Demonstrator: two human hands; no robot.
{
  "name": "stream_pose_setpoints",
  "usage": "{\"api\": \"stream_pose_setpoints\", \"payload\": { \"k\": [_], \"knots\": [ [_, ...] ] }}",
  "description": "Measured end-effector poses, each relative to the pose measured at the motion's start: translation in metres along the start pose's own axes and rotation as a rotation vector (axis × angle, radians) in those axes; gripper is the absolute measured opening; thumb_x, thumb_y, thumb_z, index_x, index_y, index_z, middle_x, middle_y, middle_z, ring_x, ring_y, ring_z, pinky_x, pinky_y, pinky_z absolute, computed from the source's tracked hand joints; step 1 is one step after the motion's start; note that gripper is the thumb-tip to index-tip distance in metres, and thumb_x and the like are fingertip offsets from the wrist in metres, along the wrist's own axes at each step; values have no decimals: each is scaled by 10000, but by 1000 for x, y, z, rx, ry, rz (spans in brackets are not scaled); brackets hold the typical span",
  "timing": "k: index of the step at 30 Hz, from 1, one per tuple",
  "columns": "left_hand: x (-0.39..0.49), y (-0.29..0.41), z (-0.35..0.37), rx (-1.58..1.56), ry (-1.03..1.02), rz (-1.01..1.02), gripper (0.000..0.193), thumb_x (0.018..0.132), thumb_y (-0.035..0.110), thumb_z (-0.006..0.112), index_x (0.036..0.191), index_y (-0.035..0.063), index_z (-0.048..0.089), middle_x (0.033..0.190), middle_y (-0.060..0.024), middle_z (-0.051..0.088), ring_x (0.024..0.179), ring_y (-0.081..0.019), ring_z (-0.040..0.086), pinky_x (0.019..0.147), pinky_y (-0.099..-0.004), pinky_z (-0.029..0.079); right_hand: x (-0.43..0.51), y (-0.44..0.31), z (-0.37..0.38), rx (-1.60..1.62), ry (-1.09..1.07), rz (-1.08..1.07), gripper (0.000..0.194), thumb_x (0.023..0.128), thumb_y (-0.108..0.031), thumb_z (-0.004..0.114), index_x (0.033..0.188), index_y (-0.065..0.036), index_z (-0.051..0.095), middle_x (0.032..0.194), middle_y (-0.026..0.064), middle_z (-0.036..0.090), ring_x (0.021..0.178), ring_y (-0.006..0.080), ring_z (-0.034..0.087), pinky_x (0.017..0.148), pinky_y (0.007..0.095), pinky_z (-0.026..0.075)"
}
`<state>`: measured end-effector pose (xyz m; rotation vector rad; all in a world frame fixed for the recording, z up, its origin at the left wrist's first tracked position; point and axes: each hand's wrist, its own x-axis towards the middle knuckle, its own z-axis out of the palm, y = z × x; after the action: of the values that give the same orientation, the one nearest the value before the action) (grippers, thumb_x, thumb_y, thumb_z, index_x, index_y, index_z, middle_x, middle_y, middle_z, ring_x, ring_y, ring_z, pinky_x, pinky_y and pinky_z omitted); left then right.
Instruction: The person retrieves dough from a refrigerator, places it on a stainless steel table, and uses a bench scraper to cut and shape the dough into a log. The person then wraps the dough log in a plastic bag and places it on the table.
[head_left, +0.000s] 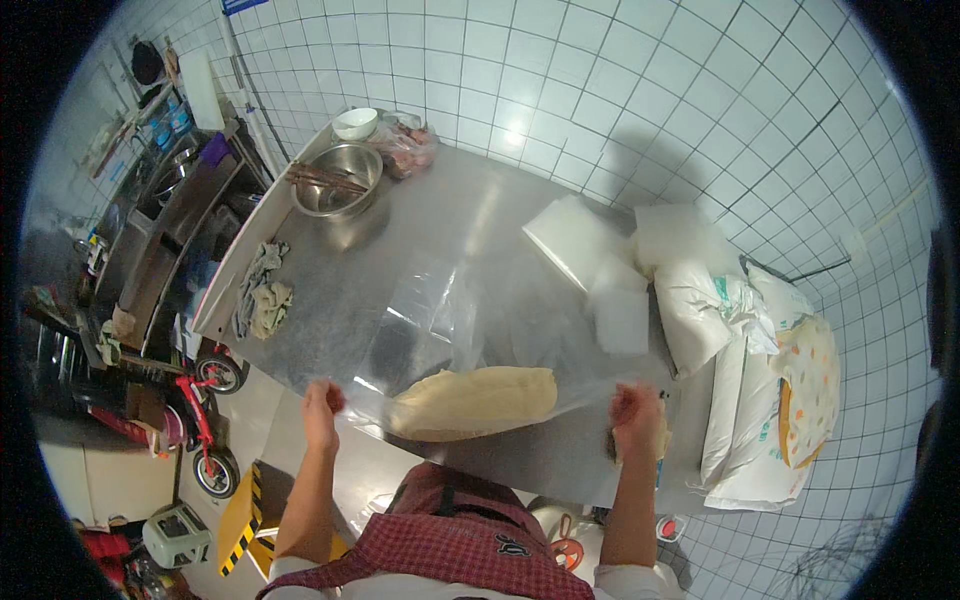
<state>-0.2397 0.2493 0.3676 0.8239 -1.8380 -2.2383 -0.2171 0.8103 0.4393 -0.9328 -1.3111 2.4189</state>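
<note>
A long, pale yellow slab of dough (480, 401) lies near the front edge of the stainless steel table (442, 195). Clear plastic film (424, 300) spreads around the dough and back across the steel; its near edge runs from hand to hand. To the left of the dough, my left hand (322, 416) grips one side of the film with curled fingers. Blurred by motion, my right hand (636, 420) is closed on the film's other side, beyond the dough's right end. Whether the film passes over or under the dough is hard to tell.
Back left on the table stand a steel bowl (307, 199) with brown sticks, a white bowl (355, 122) and a filled plastic bag (405, 148). Crumpled cloths (266, 296) lie left. Stacked plastic bags (574, 236) and white sacks (739, 420) occupy the right, near the tiled wall.
</note>
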Motion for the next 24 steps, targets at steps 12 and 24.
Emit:
{"api": "stream_pose_setpoints", "payload": {
  "k": [12, 24],
  "knots": [
    [125, -46, 114, 1251, -309, 110, 421, 914, 432, 733, 1101, 58, 682, 956, -129, 733, 948, -325, 710, 823, -434, 548, 230, 69, 76, -1706, -278, -124, 479, 933, -389, 685, 1227, -11, 660, 1190, 216, 693, 1103, 379, 660, 939, 453, 518],
    [30, -13, 14, 939, -27, 360, 327, 1042, 273, 585, 879, -11, 586, 731, -235, 584, 662, -437, 561, 620, -454, 468, 109, 87, -43, -1265, 67, -195, 310, 1022, -279, 577, 967, 22, 626, 846, 106, 601, 831, 205, 567, 743, 402, 455]
  ]
}}
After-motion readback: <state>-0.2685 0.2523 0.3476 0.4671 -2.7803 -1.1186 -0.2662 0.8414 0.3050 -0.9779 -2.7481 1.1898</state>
